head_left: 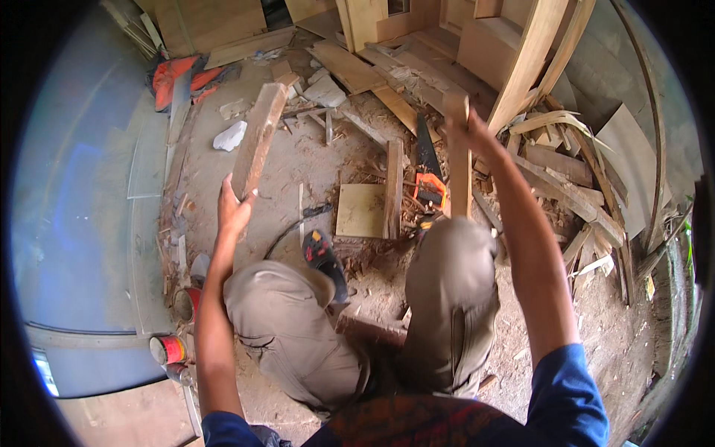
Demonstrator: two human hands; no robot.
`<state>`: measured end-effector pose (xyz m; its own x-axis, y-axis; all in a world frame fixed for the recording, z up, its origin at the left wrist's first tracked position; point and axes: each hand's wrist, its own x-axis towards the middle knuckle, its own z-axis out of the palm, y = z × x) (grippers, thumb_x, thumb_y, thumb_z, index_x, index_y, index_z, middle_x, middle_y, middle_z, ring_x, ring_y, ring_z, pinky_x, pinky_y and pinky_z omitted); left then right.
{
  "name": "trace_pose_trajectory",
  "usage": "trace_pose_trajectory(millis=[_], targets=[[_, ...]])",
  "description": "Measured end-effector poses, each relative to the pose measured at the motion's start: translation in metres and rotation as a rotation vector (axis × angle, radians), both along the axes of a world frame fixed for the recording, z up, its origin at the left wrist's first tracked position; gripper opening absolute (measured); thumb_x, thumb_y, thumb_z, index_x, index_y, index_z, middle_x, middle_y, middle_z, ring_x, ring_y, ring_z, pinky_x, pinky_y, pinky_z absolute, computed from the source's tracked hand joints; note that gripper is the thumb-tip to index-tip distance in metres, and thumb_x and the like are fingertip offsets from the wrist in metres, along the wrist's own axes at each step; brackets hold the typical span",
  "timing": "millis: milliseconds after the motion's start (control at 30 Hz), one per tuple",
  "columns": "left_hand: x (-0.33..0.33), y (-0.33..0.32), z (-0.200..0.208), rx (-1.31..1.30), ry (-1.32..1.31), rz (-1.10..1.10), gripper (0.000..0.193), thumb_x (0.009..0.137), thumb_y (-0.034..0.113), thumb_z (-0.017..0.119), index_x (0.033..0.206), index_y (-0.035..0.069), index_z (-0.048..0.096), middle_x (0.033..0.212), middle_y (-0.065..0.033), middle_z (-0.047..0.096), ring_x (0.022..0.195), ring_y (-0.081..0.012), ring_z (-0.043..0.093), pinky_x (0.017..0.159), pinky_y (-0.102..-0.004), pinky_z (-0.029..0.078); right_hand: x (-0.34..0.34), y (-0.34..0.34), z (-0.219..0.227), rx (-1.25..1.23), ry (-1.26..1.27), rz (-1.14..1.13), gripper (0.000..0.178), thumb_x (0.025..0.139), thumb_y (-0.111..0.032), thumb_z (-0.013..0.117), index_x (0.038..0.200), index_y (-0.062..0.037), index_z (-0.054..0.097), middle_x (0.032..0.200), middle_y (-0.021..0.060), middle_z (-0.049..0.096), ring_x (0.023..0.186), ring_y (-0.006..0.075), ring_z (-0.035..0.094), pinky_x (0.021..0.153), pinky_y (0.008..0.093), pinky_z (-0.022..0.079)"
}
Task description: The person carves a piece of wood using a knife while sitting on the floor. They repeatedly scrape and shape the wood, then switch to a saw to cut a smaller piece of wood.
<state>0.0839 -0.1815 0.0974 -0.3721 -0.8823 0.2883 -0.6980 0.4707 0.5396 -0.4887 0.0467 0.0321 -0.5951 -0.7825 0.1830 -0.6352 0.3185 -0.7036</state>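
My left hand [234, 211] is closed round the lower end of a thick wooden block [261, 134], which tilts up and away from me. On the other side, my right hand [480, 140] grips a narrower wooden piece [459, 167] held upright above my right knee; motion blurs its upper end. Between the two hands, a handsaw [428, 186] with an orange handle and dark blade lies on the ground. Left of the saw lie another length of wood [392, 186] and a square of pale plywood [359, 211].
Wood scraps and bent strips pile up at right [573, 171]. Tall boards [529, 63] lean behind them. An orange and black bundle [179, 78] sits far left, with a white lump [230, 136] nearer. Tins [167, 349] stand by my left forearm, near a blue-grey panel [82, 186].
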Motion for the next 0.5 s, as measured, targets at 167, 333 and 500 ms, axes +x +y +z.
trace_pose_trajectory(millis=[167, 333, 500], targets=[[0.001, -0.029, -0.063, 0.160, -0.079, -0.021, 0.081, 0.084, 0.021, 0.079, 0.148, -0.001, 0.036, 0.142, -0.0307, 0.050, 0.134, -0.0433, 0.048, 0.113, -0.0454, 0.038, 0.071, 0.011, -0.133, 0.476, -0.119, 0.081, 0.080, 0.087, -0.050, 0.071, 0.148, -0.0078, 0.042, 0.124, 0.0213, 0.067, 0.118, 0.0380, 0.064, 0.099, 0.0466, 0.050], [-0.029, -0.040, -0.139, 0.244, -0.016, -0.096, 0.080, 0.084, 0.019, 0.079, 0.149, 0.000, 0.035, 0.141, -0.0305, 0.049, 0.131, -0.0432, 0.049, 0.110, -0.0467, 0.040, 0.048, 0.011, -0.206, 0.760, -0.097, -0.023, 0.079, 0.088, -0.051, 0.069, 0.144, -0.0026, 0.043, 0.119, 0.0253, 0.067, 0.116, 0.0370, 0.064, 0.098, 0.0478, 0.051], [-0.032, -0.049, -0.224, 0.288, 0.100, -0.050, 0.078, 0.084, 0.015, 0.078, 0.147, -0.004, 0.036, 0.140, -0.0298, 0.049, 0.129, -0.0437, 0.050, 0.109, -0.0478, 0.041, 0.057, -0.070, -0.175, 0.746, 0.177, 0.056, 0.070, 0.094, -0.044, 0.062, 0.146, -0.0013, 0.042, 0.145, 0.0277, 0.045, 0.132, 0.0440, 0.049, 0.112, 0.0505, 0.041]])
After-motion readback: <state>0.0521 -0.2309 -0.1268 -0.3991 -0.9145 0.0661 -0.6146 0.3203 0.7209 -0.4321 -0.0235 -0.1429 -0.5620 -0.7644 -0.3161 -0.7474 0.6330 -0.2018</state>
